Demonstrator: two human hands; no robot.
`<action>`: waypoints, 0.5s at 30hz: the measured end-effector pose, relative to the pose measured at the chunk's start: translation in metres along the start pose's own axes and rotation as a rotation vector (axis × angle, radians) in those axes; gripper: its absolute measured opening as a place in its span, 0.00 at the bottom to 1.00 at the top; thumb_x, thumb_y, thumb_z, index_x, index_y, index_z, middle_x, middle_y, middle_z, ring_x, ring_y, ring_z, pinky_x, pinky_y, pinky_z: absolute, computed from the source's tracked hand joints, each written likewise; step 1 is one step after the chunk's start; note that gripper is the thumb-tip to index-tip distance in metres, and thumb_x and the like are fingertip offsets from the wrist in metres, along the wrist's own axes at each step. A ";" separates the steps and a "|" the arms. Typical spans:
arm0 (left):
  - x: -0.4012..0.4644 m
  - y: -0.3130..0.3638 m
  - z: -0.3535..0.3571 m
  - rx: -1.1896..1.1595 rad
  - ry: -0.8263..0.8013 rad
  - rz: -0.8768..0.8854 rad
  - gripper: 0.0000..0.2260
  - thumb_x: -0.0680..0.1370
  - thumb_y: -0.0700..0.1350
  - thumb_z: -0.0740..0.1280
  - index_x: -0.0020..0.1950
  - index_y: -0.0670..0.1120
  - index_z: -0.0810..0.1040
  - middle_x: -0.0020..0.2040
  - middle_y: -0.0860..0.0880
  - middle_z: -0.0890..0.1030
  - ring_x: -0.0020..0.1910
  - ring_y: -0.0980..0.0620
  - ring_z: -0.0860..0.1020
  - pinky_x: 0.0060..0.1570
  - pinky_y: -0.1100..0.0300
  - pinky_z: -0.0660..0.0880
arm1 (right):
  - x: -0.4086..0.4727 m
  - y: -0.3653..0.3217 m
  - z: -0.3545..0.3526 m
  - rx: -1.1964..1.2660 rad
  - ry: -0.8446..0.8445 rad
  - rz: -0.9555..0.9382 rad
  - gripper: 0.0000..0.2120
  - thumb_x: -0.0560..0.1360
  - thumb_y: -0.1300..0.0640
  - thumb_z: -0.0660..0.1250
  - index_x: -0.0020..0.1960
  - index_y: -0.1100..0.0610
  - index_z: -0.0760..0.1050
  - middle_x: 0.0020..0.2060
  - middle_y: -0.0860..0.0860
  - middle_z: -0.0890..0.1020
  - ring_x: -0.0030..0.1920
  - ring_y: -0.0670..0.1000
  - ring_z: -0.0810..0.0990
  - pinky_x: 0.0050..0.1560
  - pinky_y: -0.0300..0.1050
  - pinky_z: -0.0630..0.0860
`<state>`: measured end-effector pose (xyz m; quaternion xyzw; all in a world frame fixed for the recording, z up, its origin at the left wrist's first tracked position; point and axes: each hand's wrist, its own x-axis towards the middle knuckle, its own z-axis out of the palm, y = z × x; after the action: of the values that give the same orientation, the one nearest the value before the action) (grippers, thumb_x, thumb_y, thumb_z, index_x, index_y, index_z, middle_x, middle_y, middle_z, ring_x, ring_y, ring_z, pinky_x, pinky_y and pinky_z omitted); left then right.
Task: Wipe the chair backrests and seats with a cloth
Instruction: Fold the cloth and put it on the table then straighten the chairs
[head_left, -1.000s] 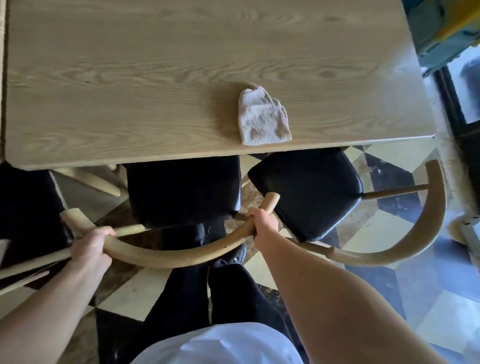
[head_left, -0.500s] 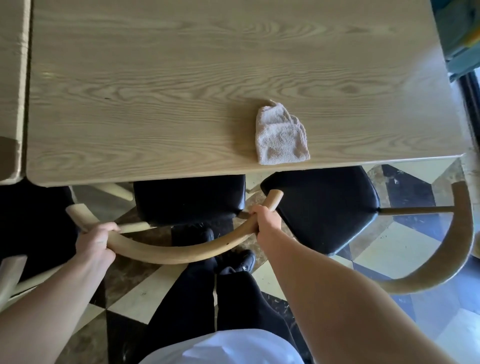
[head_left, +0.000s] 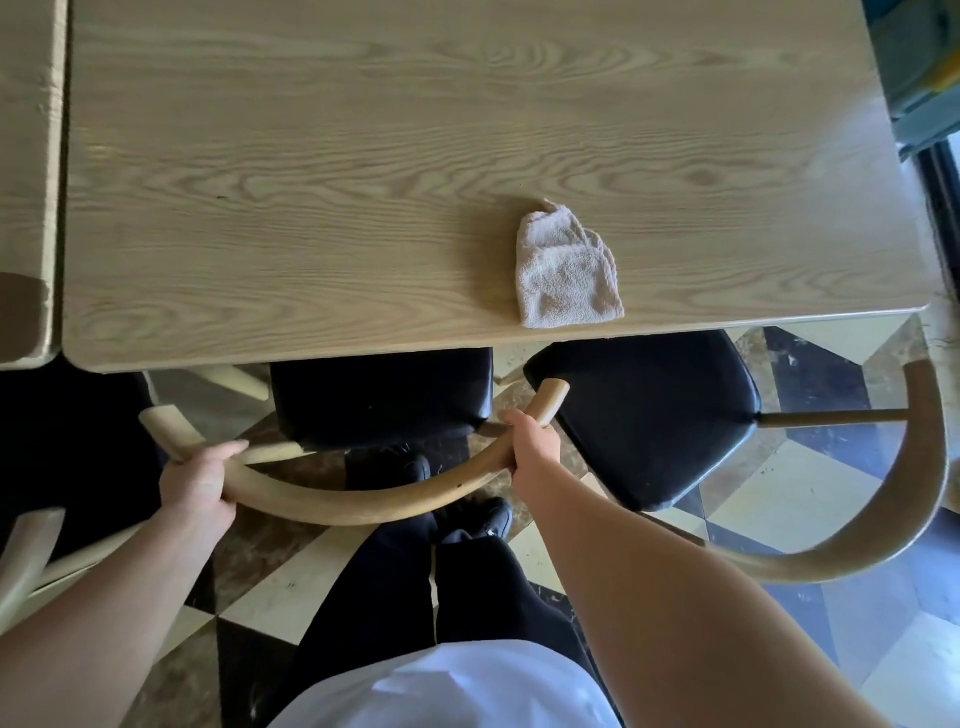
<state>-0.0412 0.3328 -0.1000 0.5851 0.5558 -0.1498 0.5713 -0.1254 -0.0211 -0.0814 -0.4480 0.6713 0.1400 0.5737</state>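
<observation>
A curved pale wooden backrest arcs in front of me, over a black padded seat tucked partly under the table. My left hand grips the backrest near its left end. My right hand grips it near the right tip. A folded beige cloth lies on the wooden table, close to its near edge, with neither hand touching it. To the right stands a second chair with a black seat and its own curved backrest.
Another table adjoins on the left. A third chair's pale rail shows at the lower left. The floor has cream, black and brown geometric tiles. My dark-trousered legs and shoes stand right behind the gripped chair.
The chair has slid forward, its seat going farther under the table. Both hands kept their grip on the backrest. The view has shifted, so the table and cloth appear lower and farther right.
</observation>
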 end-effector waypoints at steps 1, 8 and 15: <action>-0.002 -0.001 0.000 0.006 0.010 0.002 0.31 0.69 0.40 0.79 0.71 0.48 0.75 0.65 0.46 0.80 0.60 0.43 0.79 0.63 0.42 0.76 | -0.001 0.001 0.000 0.005 -0.004 -0.005 0.15 0.75 0.55 0.72 0.59 0.57 0.75 0.44 0.55 0.80 0.42 0.53 0.80 0.41 0.47 0.77; -0.009 -0.002 0.000 0.085 0.043 0.033 0.34 0.71 0.42 0.78 0.75 0.44 0.70 0.70 0.42 0.76 0.65 0.40 0.77 0.63 0.39 0.76 | -0.007 -0.005 -0.003 -0.080 -0.021 0.001 0.14 0.76 0.54 0.71 0.60 0.58 0.75 0.45 0.55 0.81 0.41 0.53 0.81 0.38 0.45 0.77; -0.047 -0.032 0.011 0.062 0.062 0.044 0.35 0.73 0.40 0.77 0.76 0.45 0.66 0.71 0.43 0.73 0.64 0.44 0.75 0.61 0.50 0.77 | -0.010 0.002 -0.021 -0.027 -0.138 -0.002 0.16 0.75 0.52 0.75 0.58 0.58 0.78 0.51 0.56 0.84 0.50 0.54 0.85 0.58 0.51 0.83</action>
<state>-0.0784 0.2928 -0.0816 0.6190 0.5551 -0.1363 0.5386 -0.1416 -0.0304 -0.0669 -0.4457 0.6275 0.1790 0.6128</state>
